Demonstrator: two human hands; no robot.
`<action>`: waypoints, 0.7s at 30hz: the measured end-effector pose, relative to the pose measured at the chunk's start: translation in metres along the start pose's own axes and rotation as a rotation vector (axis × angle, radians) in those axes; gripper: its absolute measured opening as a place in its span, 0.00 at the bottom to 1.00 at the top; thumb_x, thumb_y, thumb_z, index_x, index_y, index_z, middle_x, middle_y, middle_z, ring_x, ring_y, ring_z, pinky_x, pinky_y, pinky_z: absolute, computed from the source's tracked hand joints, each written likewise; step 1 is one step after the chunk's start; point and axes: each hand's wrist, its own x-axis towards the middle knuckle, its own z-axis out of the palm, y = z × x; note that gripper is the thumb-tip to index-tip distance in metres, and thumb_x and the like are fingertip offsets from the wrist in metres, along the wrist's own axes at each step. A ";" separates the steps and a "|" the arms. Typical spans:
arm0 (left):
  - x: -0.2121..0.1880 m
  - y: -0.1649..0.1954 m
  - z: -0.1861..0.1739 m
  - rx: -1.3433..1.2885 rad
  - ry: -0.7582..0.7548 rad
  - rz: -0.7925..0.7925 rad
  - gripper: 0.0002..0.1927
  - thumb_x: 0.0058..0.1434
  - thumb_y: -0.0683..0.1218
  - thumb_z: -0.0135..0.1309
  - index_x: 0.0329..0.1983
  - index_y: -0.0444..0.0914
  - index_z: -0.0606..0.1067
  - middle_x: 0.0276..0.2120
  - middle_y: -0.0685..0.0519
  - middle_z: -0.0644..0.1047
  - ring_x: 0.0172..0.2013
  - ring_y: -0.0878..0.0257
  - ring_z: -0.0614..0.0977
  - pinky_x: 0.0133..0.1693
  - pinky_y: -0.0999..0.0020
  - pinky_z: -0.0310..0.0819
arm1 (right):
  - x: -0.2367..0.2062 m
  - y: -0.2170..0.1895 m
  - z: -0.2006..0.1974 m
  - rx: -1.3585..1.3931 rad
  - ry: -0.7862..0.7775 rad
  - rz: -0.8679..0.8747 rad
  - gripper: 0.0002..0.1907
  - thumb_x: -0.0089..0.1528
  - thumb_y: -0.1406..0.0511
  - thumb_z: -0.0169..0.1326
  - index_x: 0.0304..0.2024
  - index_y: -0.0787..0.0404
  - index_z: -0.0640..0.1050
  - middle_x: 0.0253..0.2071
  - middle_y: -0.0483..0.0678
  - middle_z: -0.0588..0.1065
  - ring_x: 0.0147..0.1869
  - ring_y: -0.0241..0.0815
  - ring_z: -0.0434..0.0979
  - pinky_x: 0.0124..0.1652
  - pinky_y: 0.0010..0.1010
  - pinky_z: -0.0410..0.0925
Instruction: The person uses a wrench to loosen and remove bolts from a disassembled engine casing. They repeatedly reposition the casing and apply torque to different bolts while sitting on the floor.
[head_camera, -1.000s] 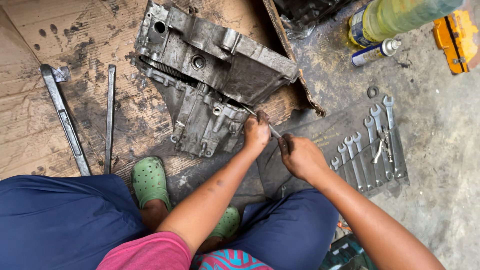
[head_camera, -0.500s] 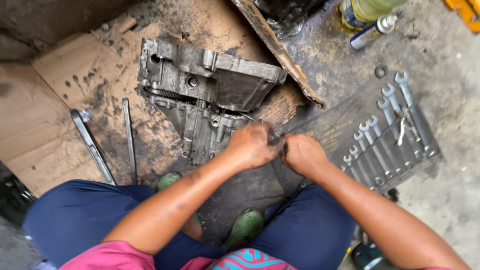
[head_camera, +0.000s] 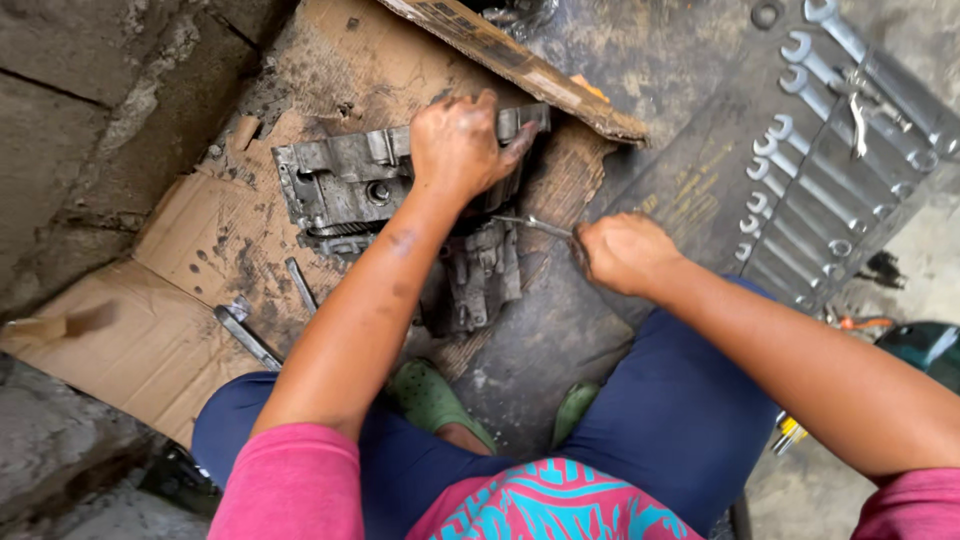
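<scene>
Now the left hand (head_camera: 458, 145) clasps the grey gearbox casing (head_camera: 345, 180) on flattened brown cardboard (head_camera: 190, 300); right hand (head_camera: 625, 252) grips a thin metal tool (head_camera: 530, 225), spanners (head_camera: 800, 180) alongside.

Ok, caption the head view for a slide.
Left hand steadies a greasy metal housing on cardboard while right hand holds a thin tool.

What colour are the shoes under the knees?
Green shoes, both partly hidden by the legs; the head view shows them.

A row of wrenches (head_camera: 800, 190) lies right of the hands; two loose metal tools (head_camera: 245, 335) rest on cardboard (head_camera: 180, 330) to their left.
</scene>
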 end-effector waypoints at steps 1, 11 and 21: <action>-0.001 -0.002 0.003 -0.005 0.070 0.022 0.30 0.58 0.70 0.60 0.32 0.38 0.79 0.24 0.45 0.81 0.26 0.48 0.84 0.29 0.55 0.77 | 0.000 0.001 0.001 0.004 -0.016 0.017 0.13 0.58 0.60 0.49 0.37 0.62 0.78 0.33 0.64 0.79 0.42 0.67 0.80 0.44 0.56 0.72; -0.002 -0.002 0.001 0.005 0.118 0.098 0.32 0.50 0.72 0.63 0.30 0.38 0.80 0.20 0.47 0.80 0.25 0.52 0.84 0.29 0.57 0.78 | 0.000 0.005 -0.001 -0.072 0.000 0.051 0.16 0.64 0.55 0.48 0.37 0.57 0.80 0.35 0.61 0.80 0.43 0.64 0.81 0.46 0.53 0.72; -0.005 -0.009 -0.001 -0.042 0.185 0.164 0.29 0.46 0.69 0.68 0.23 0.40 0.77 0.20 0.49 0.79 0.23 0.53 0.83 0.28 0.57 0.77 | 0.007 0.014 0.001 -0.094 -0.067 0.017 0.16 0.63 0.54 0.48 0.39 0.57 0.80 0.34 0.59 0.80 0.43 0.63 0.81 0.45 0.53 0.73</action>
